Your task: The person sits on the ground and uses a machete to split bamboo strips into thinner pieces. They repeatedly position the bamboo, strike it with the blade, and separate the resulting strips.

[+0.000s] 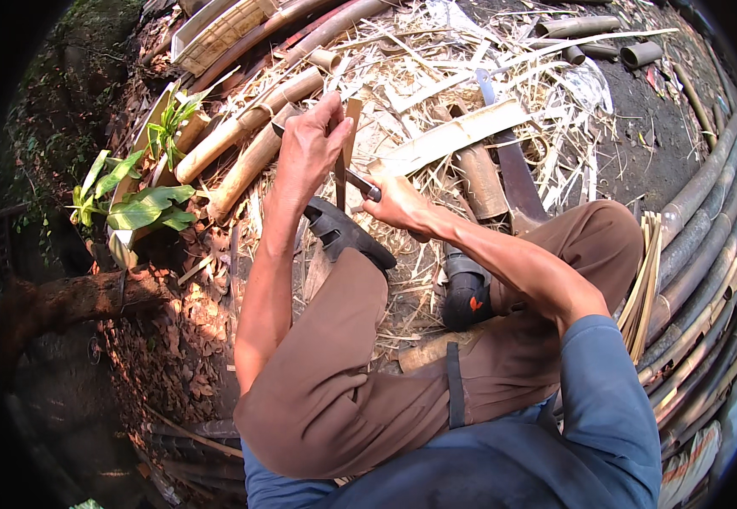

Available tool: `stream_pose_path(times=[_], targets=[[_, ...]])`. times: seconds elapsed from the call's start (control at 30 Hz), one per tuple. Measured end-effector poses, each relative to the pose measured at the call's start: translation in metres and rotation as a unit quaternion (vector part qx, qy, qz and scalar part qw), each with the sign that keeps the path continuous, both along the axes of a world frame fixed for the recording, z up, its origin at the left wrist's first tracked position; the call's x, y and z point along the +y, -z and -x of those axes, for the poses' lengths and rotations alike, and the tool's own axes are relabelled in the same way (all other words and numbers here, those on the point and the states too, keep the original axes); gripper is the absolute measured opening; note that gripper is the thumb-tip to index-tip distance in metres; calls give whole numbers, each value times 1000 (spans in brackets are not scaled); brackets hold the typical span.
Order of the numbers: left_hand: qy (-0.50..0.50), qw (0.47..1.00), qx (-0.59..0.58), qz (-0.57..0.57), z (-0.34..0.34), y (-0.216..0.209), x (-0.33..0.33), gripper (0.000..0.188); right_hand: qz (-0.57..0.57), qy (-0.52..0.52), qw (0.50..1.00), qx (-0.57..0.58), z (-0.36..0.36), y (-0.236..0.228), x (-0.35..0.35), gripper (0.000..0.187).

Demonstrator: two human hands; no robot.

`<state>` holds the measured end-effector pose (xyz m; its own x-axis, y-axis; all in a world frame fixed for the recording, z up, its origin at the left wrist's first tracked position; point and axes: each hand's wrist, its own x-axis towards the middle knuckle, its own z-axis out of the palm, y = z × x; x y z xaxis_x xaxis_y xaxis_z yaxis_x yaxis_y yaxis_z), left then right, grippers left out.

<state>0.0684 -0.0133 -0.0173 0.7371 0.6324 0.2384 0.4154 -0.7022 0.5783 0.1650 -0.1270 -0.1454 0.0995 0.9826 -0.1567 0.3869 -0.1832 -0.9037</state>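
Bamboo shavings (436, 76) litter the ground; fingers (322, 127) grip a strip (350, 127), right hand (394, 202) a knife (358, 181).

The person wears a blue shirt (547, 441) with short sleeves; the right sleeve (610, 373), at four o'clock in the view, ends above the elbow, leaving both forearms bare. Loose brown trousers (326, 373) cover both legs, creased at the knees, with a dark strap (455, 386) lying across the cloth near six o'clock. On the feet are dark sandals: the left sandal (347, 233) near the centre, the right sandal (466, 293) carrying a small orange mark on its side.
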Motion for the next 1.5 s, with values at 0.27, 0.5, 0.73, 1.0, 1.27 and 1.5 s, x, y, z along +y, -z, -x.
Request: stream_pose_path(times=[0.27,0.5,0.73,1.0,1.27,1.5], targets=[[-4,996,17,85,8,2,13,15,-127,-17,978,-162,-12,28,13,28],[-35,993,30,110,8,-4,11,15,-32,-53,998,4,5,36,-3,29],[-128,978,-94,132,2,47,12,41,41,-43,998,17,20,26,1,38],[-140,945,-193,222,21,87,42,31,-87,-32,982,-167,29,42,0,39],[-160,947,-178,213,25,54,-5,28,31,-68,983,-165,38,68,-11,21],[-138,951,-209,181,37,50,-26,24,35,-101,981,-161,67,108,-34,32]])
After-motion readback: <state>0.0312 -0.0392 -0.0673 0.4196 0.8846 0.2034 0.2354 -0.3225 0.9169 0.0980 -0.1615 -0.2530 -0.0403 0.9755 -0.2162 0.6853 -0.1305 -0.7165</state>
